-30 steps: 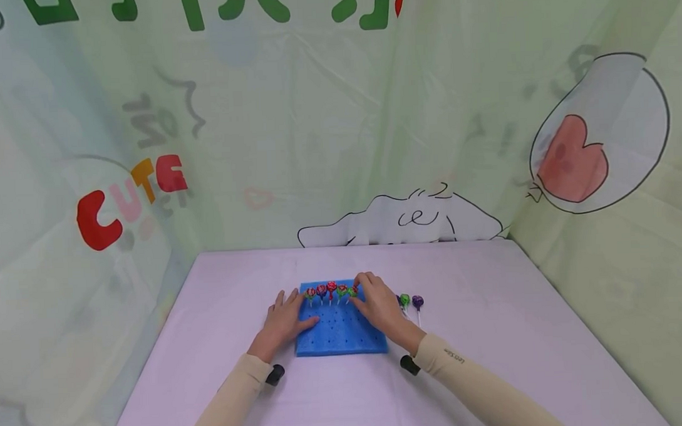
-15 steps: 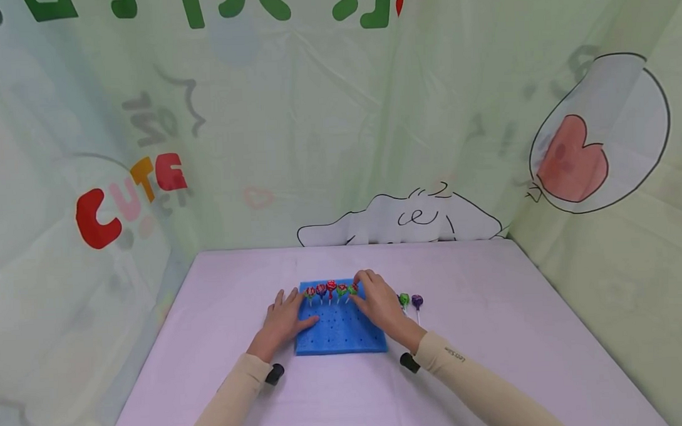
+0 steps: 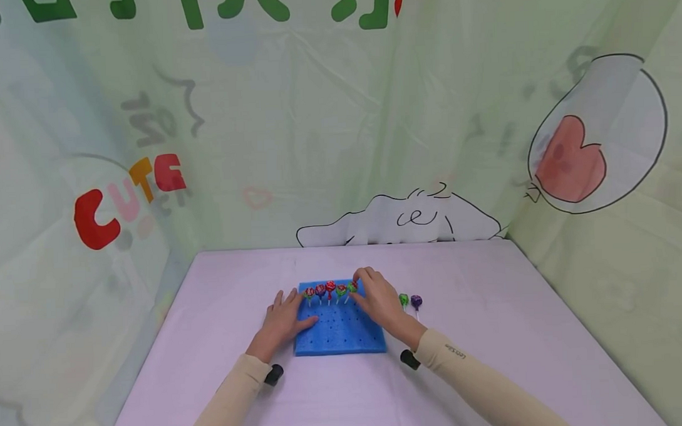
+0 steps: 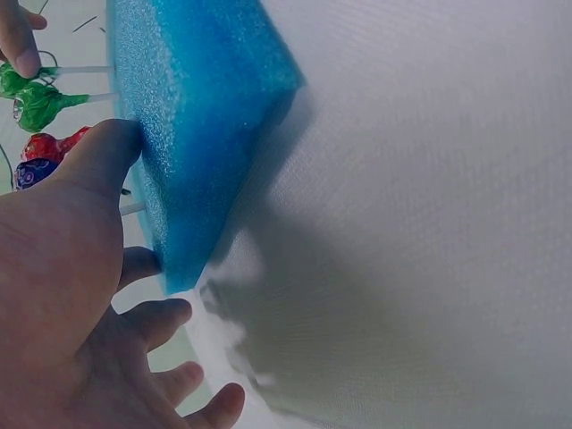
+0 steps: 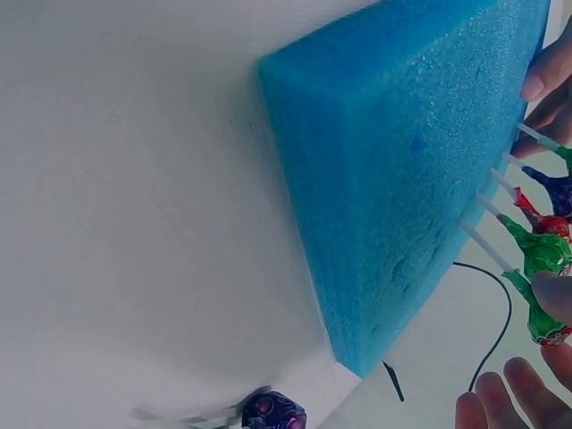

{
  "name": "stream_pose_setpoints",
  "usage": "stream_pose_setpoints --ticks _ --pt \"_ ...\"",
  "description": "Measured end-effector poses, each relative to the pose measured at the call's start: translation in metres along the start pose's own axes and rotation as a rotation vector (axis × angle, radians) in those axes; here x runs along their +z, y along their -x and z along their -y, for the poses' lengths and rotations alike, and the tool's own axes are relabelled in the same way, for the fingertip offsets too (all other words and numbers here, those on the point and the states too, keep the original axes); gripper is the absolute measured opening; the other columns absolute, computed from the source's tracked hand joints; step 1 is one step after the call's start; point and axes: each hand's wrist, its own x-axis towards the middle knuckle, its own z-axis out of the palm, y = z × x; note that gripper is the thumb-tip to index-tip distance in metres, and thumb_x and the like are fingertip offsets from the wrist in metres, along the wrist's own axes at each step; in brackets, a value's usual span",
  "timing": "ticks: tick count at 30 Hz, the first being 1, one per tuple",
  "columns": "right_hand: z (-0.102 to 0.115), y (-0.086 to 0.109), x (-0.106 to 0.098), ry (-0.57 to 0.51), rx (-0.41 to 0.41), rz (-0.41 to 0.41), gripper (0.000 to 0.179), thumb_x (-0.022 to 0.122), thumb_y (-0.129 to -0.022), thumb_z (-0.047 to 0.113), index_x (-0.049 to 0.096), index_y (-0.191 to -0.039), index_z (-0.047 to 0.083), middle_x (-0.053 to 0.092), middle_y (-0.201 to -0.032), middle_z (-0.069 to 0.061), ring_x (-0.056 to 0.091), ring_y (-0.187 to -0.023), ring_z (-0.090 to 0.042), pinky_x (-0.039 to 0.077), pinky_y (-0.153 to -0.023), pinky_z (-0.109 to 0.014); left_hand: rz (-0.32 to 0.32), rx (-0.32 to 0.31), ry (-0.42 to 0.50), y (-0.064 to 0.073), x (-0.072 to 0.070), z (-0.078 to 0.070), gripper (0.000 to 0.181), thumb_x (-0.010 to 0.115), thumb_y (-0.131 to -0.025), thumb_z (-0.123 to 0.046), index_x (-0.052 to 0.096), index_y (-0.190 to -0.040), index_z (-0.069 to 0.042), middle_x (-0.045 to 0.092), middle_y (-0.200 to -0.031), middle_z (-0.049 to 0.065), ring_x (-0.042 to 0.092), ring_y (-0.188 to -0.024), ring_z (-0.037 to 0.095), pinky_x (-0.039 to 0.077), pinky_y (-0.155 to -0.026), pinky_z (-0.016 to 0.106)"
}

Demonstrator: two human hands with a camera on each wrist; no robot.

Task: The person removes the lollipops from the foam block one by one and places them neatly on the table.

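Observation:
A blue foam block (image 3: pixel 342 338) with rows of small holes lies on the table. Several wrapped lollipops (image 3: pixel 330 285) stand in its far row, sticks down. My right hand (image 3: pixel 380 305) pinches the head of the rightmost one, a green-and-red lollipop (image 5: pixel 541 317), between thumb and index finger. In the right wrist view its stick leans and meets the foam. Fingers spread, my left hand (image 3: pixel 280 325) rests along the block's left edge, the thumb lying on top. Close up in the left wrist view, its thumb (image 4: pixel 112 147) touches the foam.
Right of the block lie more lollipops, among them a green one (image 3: pixel 403 299) and a purple one (image 3: pixel 416 301), partly behind my right wrist. A pale cloth covers the table (image 3: pixel 481 358). Printed curtains (image 3: pixel 338 144) hang at the back and sides.
My right hand has shifted slightly up and away, still pinching the same lollipop at the block's far right. The left hand stays in place on the foam.

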Motion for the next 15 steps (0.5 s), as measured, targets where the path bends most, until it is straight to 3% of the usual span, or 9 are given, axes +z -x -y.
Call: stream_pose_setpoints --ticks 8,15 --pt "-0.001 0.0 -0.005 0.002 0.004 0.011 0.03 0.079 -0.088 0.022 0.062 -0.11 0.013 0.065 -0.117 -0.012 0.064 -0.101 -0.027 0.06 -0.08 -0.041 -0.001 0.0 -0.01 0.0 0.0 0.0 0.082 0.065 -0.093 -0.055 0.038 -0.155 -0.008 0.03 -0.164 0.018 0.014 -0.153 0.047 0.022 -0.119 0.067" --pt "-0.003 -0.003 -0.011 -0.016 0.032 0.088 0.027 0.078 -0.089 0.023 0.066 -0.111 0.014 0.065 -0.119 -0.01 0.064 -0.108 -0.027 0.059 -0.089 -0.042 -0.002 0.006 -0.01 0.001 -0.001 -0.002 0.08 0.065 -0.093 -0.053 0.039 -0.154 -0.007 0.03 -0.163 0.02 0.015 -0.153 0.048 0.022 -0.119 0.067"
